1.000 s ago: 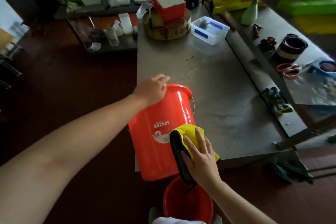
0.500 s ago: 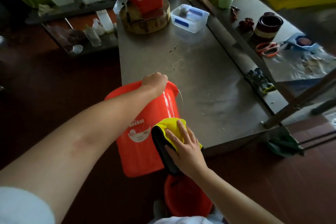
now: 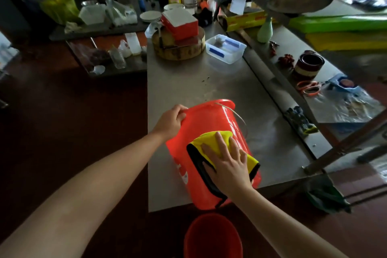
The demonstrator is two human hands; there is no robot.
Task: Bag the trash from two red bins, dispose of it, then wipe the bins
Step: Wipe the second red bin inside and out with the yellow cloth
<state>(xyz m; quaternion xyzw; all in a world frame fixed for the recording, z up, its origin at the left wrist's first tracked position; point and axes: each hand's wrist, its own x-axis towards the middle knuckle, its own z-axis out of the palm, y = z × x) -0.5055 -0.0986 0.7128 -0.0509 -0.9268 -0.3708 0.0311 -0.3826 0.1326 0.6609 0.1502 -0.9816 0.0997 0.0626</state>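
Red bin (image 3: pixel 212 236), floor, cut off by lower edge. Red bucket (image 3: pixel 211 117), tilted at near edge of table (image 3: pixel 178 81); white label (image 3: pixel 184 176) mostly turned away, unreadable. Right grip (image 3: pixel 227 163) flat, fingers straight, pressing yellow cloth (image 3: pixel 211 138) on its side. Left grip (image 3: pixel 170 121) curled round rim.

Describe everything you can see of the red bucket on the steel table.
The red bucket looks like plastic, with a thin wire handle by its rim and a white label on its side. It lies tipped at the near edge of the steel table, rim pointing away. The left hand grips the rim; the right hand presses a yellow cloth against its side.
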